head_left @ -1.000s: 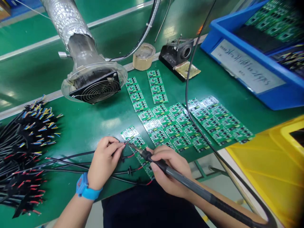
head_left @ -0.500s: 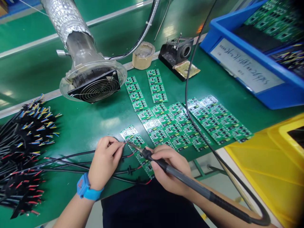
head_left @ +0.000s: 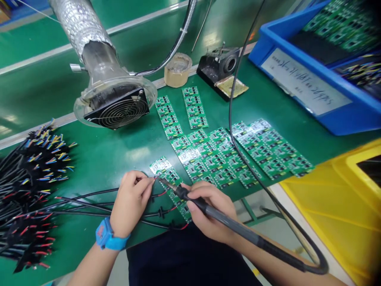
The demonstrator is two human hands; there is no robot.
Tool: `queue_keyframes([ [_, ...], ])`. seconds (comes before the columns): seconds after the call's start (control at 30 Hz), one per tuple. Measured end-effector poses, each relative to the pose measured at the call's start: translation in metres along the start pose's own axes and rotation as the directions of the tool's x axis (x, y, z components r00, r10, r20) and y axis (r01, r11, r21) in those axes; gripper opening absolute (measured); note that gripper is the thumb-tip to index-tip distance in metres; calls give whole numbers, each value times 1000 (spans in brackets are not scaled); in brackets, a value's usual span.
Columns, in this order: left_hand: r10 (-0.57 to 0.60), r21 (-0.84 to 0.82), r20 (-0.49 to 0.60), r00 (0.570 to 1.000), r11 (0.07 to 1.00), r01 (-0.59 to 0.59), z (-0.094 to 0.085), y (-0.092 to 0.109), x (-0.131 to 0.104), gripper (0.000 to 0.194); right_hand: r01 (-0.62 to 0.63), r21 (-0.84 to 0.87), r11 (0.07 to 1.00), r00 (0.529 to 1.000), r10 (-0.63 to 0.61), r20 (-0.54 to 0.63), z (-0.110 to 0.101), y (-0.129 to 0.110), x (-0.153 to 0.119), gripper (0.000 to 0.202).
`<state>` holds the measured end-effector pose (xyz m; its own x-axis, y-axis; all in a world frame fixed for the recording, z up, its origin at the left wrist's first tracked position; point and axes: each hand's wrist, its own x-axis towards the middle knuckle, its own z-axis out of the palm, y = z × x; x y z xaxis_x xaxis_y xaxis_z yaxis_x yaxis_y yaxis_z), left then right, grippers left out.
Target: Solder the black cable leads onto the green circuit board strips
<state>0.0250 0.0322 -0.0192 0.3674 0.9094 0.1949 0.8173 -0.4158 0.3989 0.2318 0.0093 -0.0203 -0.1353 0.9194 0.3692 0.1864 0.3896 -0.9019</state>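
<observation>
My left hand point(head_left: 132, 200), with a blue watch on its wrist, pinches the end of a black cable at the upper left edge of a green circuit board strip point(head_left: 173, 183). In my right hand point(head_left: 210, 208) is a soldering iron point(head_left: 229, 223), its tip on or just above the board beside my left fingertips. Red wire ends of several black cables point(head_left: 98, 213) meet the strip's left edge lower down. Where tip and wire meet is too small to make out.
More board strips point(head_left: 220, 157) lie behind and right. Bundled cables point(head_left: 44, 159) fill the left. A fume extractor point(head_left: 119, 103), a tape roll point(head_left: 177, 70), an iron stand point(head_left: 220, 65), a blue bin point(head_left: 336, 115) and a yellow bin point(head_left: 327, 194) stand around; the iron's cord point(head_left: 235, 99) crosses the boards.
The whole view has shifted slightly, with the boards and bins a little further left. Both hands keep nearly the same pose and grip, and the iron's tip stays beside my left fingertips.
</observation>
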Motion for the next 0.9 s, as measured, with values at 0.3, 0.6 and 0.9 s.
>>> queue_keyframes([
  [0.3, 96, 146, 19, 995, 984, -98, -3, 1, -2, 16, -96, -37, 995, 993, 93, -69, -17, -6, -10, 25],
  [0.6, 79, 133, 146, 986, 986, -99, -18, -7, -2, 27, -104, -21, 994, 993, 103, -51, -19, -8, -17, 27],
  [0.9, -159, 467, 335, 929, 884, -17, -91, -70, -74, 52, -121, -19, 992, 991, 120, -53, -19, -6, -19, 28],
])
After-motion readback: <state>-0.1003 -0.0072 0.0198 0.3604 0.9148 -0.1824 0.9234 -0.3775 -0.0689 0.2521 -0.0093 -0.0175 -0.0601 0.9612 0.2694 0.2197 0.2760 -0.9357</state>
